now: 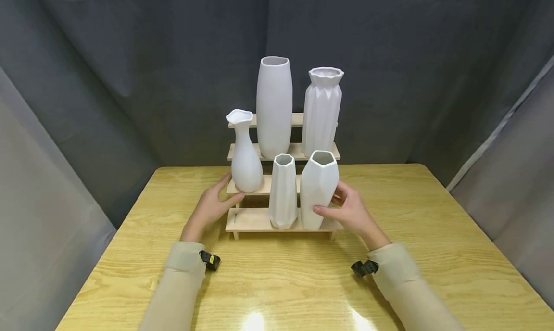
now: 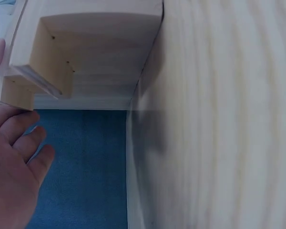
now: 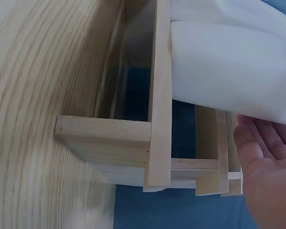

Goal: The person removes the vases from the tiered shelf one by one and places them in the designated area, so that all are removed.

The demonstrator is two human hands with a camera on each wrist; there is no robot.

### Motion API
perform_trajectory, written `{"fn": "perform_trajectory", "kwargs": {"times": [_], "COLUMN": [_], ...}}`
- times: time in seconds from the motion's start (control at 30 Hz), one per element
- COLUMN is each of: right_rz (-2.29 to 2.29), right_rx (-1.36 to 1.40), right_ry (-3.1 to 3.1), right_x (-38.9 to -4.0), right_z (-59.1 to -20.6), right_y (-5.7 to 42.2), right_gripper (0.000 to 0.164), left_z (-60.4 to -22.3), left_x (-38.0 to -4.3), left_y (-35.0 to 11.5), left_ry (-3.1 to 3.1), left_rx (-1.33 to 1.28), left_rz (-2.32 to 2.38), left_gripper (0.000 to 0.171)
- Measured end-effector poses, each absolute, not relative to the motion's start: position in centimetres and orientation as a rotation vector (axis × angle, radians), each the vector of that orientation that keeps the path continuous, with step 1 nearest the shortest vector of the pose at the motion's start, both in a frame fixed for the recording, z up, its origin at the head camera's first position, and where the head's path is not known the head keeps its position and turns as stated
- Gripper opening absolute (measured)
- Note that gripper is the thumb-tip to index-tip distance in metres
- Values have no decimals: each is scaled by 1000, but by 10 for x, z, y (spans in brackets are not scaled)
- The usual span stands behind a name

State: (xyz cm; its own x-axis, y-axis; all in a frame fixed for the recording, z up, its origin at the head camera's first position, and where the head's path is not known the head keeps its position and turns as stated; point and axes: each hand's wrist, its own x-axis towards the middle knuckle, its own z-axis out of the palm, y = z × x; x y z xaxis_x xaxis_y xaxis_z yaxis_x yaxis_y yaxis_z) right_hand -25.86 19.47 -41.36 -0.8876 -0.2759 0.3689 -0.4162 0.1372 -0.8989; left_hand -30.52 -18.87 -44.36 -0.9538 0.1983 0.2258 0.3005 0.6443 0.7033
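Several white vases stand on a stepped wooden stand [image 1: 253, 219]. At right on the lowest step, a faceted vase [image 1: 319, 186] leans slightly; my right hand [image 1: 352, 213] holds its right side, thumb across the front and fingers behind. In the right wrist view those fingers [image 3: 264, 136] meet the vase's smooth side. My left hand [image 1: 212, 208] is at the stand's left end, thumb and fingers spread around the second step, beside a flared-neck vase [image 1: 246, 165]. The left wrist view shows its fingers [image 2: 21, 131] against the step ends. A slim ribbed vase [image 1: 283, 196] stands left of the faceted one.
Higher on the stand are a tall smooth vase [image 1: 274, 105] and a pleated vase [image 1: 322, 112]. The stand sits toward the back of a wood-grain table [image 1: 277, 283]. Behind it hangs a dark grey curtain [image 1: 195, 71].
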Motion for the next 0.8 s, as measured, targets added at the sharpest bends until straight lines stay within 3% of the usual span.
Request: {"fn": "perform_trajectory", "kwargs": {"times": [0.8], "right_rz": [1844], "right_rx": [604], "right_ry": [-2272], "right_x": [-252], "right_z": [-414], "right_y": [194], "right_gripper": [51], "left_z": [-444], "left_x": [-308], "left_y": [-188], "left_ry": [-2736], "left_rx": [-398], "left_rz": [-1263], "left_gripper": [94]}}
